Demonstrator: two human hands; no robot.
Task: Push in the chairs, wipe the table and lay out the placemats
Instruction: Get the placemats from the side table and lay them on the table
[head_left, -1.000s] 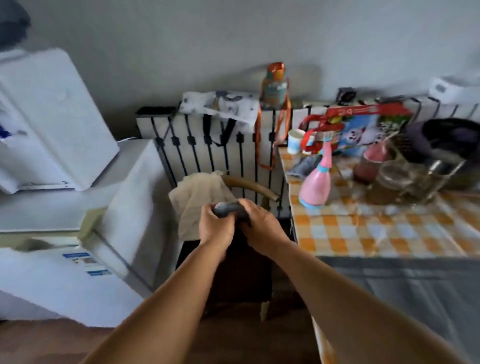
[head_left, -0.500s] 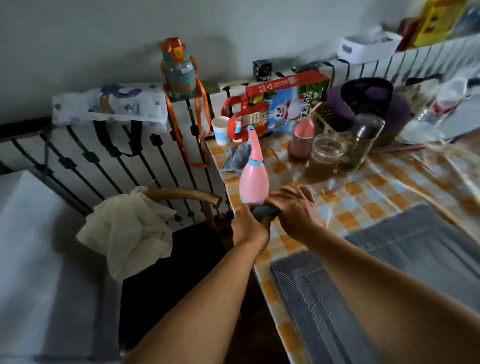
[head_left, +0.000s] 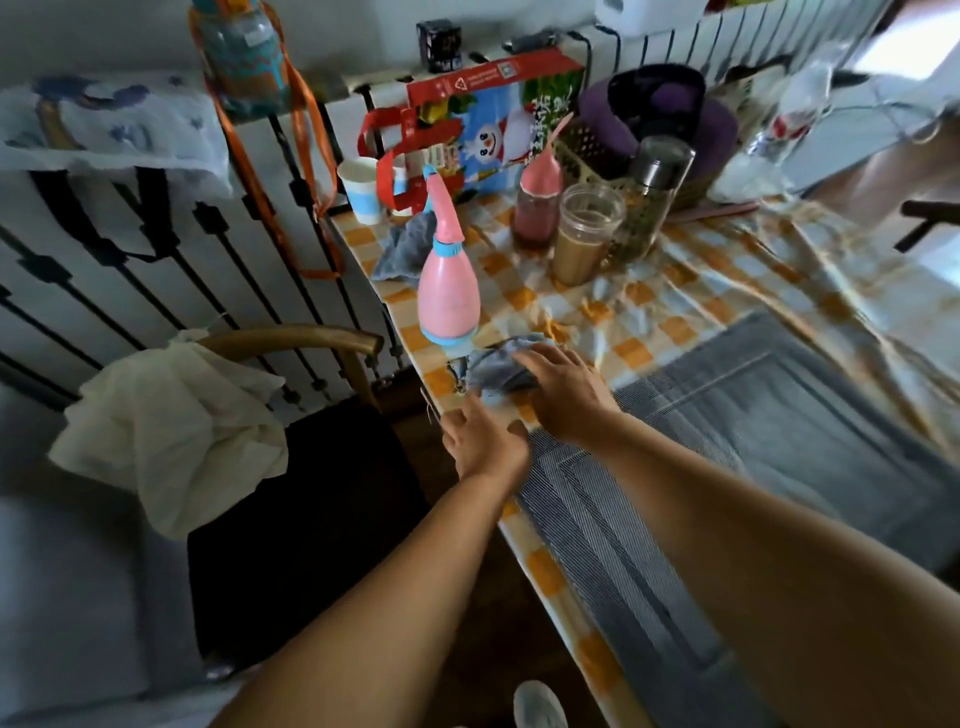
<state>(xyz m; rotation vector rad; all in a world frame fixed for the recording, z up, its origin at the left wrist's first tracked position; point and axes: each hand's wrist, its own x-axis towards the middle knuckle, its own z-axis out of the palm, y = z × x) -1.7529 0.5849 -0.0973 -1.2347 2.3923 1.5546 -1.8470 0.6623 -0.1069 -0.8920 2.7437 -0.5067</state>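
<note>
A crumpled grey-blue cloth (head_left: 493, 364) lies near the left edge of the table, on its orange-checked tablecloth (head_left: 675, 291). My right hand (head_left: 563, 397) lies flat on top of the cloth and presses it down. Just nearer me, my left hand (head_left: 483, 441) rests on the table's edge, its fingers relaxed and holding nothing. A grey striped placemat (head_left: 753, 467) is spread to the right of both hands. Left of the table stands a chair (head_left: 311, 499) with a dark seat, a curved wooden back rail and a beige rag (head_left: 171, 431) draped over it.
A pink squeeze bottle (head_left: 449, 291) stands right behind the cloth. Farther back are a second grey rag (head_left: 405, 249), a paper cup (head_left: 363, 189), jars (head_left: 587, 234), a steel flask (head_left: 652, 197), a snowman box (head_left: 483, 124) and a basket (head_left: 660, 119). A white radiator cover (head_left: 130, 249) lines the wall.
Both hands carried the cloth from above the chair onto the table. The left hand has let go of it, and the right hand now presses it flat.
</note>
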